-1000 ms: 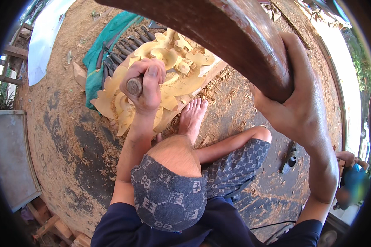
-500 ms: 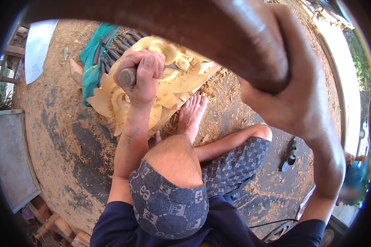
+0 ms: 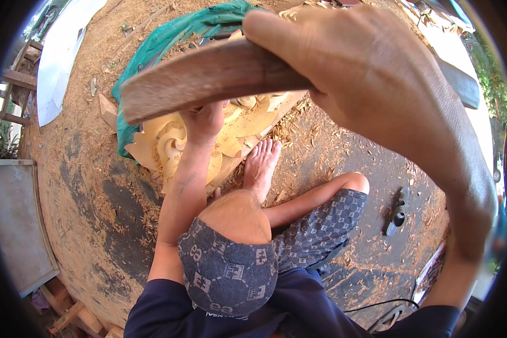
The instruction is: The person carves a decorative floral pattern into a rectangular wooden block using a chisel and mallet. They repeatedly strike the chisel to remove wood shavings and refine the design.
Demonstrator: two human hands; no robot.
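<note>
Gripping a thick brown wooden bar (image 3: 208, 79), a person's right hand (image 3: 349, 62) closes firmly around it, back of the hand toward the camera, as the free end spans the view in front of a yellow carved wood panel (image 3: 234, 135). Behind that end, at the panel's near left part, the left hand (image 3: 204, 119) is mostly hidden; whether its fingers are closed on anything cannot be told. The left forearm (image 3: 180, 194) reaches across the panel's near edge.

The panel, cut with scrolls and leaf-like edges, lies in front of the person. Just beside its near edge rests a bare foot (image 3: 262, 160), with the patterned shorts (image 3: 231, 270) on the bent legs nearer the camera. A green cloth (image 3: 152, 52) curves around the panel's far left side, and a small wooden block (image 3: 107, 110) sits to the panel's left, just outside the cloth. Wood shavings (image 3: 290, 132) litter the ground right of the panel; farther right and nearer the person lies a small dark object (image 3: 397, 211). Well left of the panel are a white sheet (image 3: 65, 65) and, closer to the person, a grey board (image 3: 19, 219).
</note>
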